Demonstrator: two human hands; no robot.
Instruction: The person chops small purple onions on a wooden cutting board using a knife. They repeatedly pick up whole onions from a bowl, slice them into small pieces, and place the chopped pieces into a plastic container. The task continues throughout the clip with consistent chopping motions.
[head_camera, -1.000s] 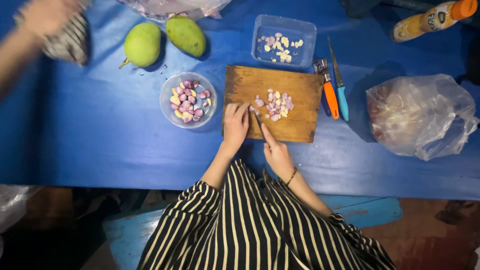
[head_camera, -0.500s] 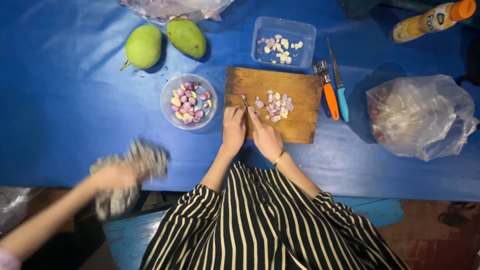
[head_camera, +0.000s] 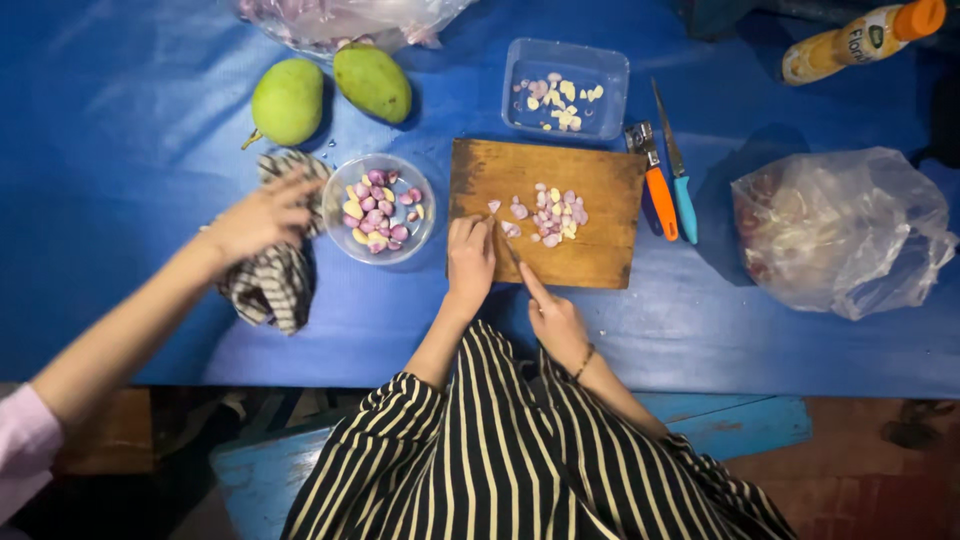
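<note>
Now both hands (head_camera: 470, 258) over cutting board (head_camera: 590, 258)

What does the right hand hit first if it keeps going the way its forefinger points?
Likely the small heap of cut pink and pale pieces on the wooden cutting board. The right hand points up and slightly left along a thin blade; height above the board is unclear.

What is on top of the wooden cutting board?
On the cutting board: a small pile of chopped pinkish pieces, the left hand and a knife blade. Anything under the hand is hidden.
</note>
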